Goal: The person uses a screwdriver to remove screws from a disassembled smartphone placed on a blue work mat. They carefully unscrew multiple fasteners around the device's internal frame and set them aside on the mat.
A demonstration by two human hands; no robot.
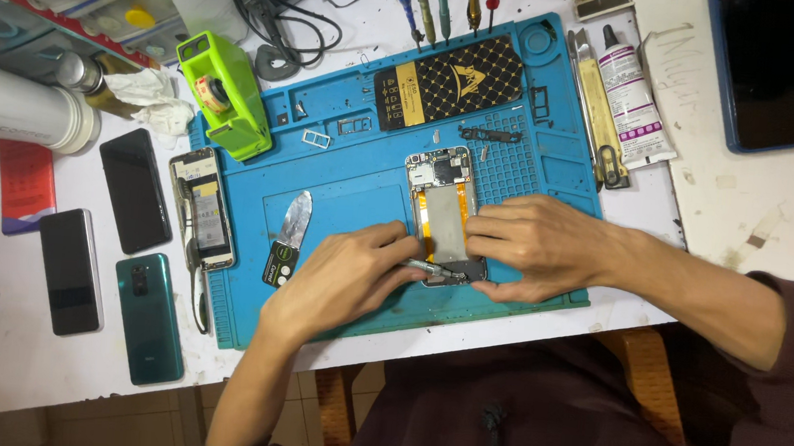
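An opened phone [443, 198] lies back-up on the blue repair mat [364, 164], its circuit board and orange flex cable showing. My left hand [341, 280] grips metal tweezers [433, 269], their tips at the phone's lower end. My right hand [537, 248] rests on the phone's right side and lower corner, fingers pressing it down. A metal pry blade [291, 229] lies on the mat just left of my left hand.
A green tape dispenser [223, 96] and a black-and-gold battery [448, 84] sit at the mat's back. Left of the mat lie another opened phone [202, 208], two dark phones [135, 190] [70, 271] and a green one [149, 319]. Screwdrivers [442, 5], a glue tube [635, 100] and a tablet [775, 69] lie behind.
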